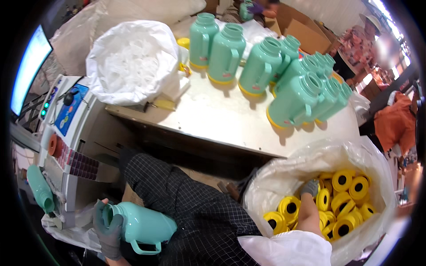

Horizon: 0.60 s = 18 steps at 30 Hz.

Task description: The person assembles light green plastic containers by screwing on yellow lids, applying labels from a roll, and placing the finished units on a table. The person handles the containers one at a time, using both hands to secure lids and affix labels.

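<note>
My left hand (pixel 108 228), in a grey glove, grips a mint-green thermos body (pixel 146 224) around its open mouth. The thermos lies tilted on its side against my leg, its handle facing down. My right hand (pixel 309 188), gloved too, reaches into a large white plastic bag (pixel 270 177) at the right. It is among several yellow round caps with black centres (pixel 342 181); its fingers are mostly hidden, so I cannot tell whether they hold one.
Several mint-green thermos bodies (pixel 226 53) with yellow bases stand on the white table (pixel 213 119). A white sack of clear plastic pieces (pixel 133 66) sits at its left end. Further left is a machine with a roll of labels (pixel 82 166) and another green thermos body (pixel 40 188). Other people are beyond the table.
</note>
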Motion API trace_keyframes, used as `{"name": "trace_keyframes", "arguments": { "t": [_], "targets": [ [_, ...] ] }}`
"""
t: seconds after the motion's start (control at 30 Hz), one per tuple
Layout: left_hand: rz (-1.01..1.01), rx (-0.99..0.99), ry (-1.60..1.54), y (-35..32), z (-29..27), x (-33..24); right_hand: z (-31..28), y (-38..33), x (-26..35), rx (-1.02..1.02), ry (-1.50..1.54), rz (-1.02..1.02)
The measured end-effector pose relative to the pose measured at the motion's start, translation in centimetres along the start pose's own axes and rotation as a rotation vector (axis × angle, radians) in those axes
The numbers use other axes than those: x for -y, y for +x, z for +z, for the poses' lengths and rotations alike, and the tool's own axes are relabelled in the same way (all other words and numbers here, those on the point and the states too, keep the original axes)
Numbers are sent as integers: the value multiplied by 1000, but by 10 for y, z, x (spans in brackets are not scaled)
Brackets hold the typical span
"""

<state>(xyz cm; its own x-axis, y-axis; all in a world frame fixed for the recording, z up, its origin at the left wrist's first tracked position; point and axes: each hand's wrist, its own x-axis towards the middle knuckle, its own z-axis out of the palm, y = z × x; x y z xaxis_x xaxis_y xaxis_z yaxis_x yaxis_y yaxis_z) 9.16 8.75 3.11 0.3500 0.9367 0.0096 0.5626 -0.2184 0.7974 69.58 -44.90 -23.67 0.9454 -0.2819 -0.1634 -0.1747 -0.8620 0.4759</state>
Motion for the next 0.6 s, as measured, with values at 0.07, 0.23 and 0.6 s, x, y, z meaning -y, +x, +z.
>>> {"name": "trace_keyframes", "arguments": {
  "t": [0.07, 0.23, 0.6],
  "targets": [
    [5, -46, 84, -8, -3, -21, -9, -5, 22, 117, -49, -18],
    [35, -6, 22, 0, 6, -28, -16, 20, -6, 270, -188, -64],
    [-79, -109, -239, -5, -24, 34, -330, -139, 94, 14, 99, -1112]
  ]
}}
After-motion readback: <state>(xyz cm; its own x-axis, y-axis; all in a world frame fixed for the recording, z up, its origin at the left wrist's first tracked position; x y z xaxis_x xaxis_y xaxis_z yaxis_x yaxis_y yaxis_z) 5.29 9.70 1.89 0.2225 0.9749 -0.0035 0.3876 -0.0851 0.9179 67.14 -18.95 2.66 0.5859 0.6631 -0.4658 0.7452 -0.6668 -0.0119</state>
